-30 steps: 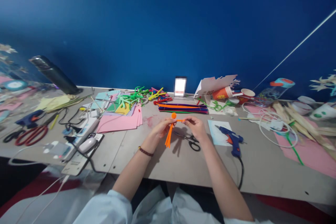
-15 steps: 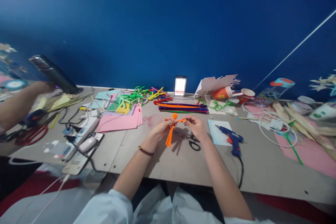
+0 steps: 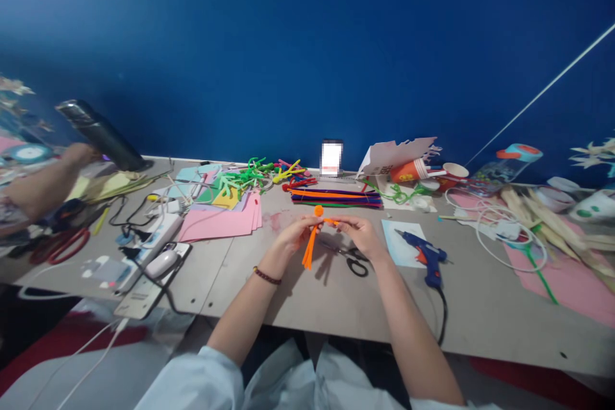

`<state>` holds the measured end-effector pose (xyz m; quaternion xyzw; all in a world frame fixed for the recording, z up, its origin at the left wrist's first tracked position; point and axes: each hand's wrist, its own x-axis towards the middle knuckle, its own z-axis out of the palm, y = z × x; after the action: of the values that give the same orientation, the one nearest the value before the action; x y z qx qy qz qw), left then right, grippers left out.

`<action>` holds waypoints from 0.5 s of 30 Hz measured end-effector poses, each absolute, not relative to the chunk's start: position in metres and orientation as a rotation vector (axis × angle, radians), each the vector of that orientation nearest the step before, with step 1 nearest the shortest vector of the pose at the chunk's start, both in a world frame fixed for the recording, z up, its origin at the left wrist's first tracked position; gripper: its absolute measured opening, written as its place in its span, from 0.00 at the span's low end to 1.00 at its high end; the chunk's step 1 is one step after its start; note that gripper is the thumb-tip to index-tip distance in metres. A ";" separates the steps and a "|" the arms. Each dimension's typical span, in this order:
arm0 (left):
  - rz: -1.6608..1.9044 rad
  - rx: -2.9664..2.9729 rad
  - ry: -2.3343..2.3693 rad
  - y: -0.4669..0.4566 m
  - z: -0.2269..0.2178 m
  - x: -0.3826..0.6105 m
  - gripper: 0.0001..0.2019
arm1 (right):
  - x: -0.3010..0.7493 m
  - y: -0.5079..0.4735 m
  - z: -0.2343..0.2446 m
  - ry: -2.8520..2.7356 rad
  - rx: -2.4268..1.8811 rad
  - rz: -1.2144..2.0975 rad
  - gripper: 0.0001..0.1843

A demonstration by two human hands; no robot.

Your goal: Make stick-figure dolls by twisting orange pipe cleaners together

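Between my hands is an orange pipe-cleaner figure (image 3: 309,252) with a round coiled top and several strands hanging down. My left hand (image 3: 296,232) is closed on its middle, just under the coiled ball. With pinched fingers, my right hand (image 3: 356,230) grips the short orange piece that sticks out to the right. Below my right hand a pair of scissors (image 3: 356,264) with black handles lies on the table. Behind my hands rests a bundle of pipe cleaners (image 3: 336,197) in purple, orange and other colours.
A blue glue gun (image 3: 426,255) lies on paper at right, its cord over the edge. Pink sheets (image 3: 221,223), green pipe cleaners (image 3: 250,174) and a power strip (image 3: 152,250) are at left. A propped phone (image 3: 331,159) stands behind. Another person's arm (image 3: 48,182) reaches in far left.
My right hand's fingers have shifted slightly left along the orange piece, closer to my left hand. The other person's arm at far left has moved a little.
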<state>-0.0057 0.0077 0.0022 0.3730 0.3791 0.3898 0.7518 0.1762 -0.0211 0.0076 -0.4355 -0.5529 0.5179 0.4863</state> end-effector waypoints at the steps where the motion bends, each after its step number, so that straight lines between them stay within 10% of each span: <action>1: 0.849 0.815 0.832 0.008 0.002 -0.005 0.09 | 0.176 -0.021 0.006 -1.338 -1.064 1.254 0.16; 15: 0.990 1.067 0.997 0.002 0.004 0.001 0.11 | 0.168 -0.015 -0.006 -1.058 -1.092 1.321 0.18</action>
<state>0.0005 0.0021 0.0036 0.4671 0.4364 0.4331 0.6354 0.1678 -0.0153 -0.0057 -0.4582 -0.4439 0.5543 0.5346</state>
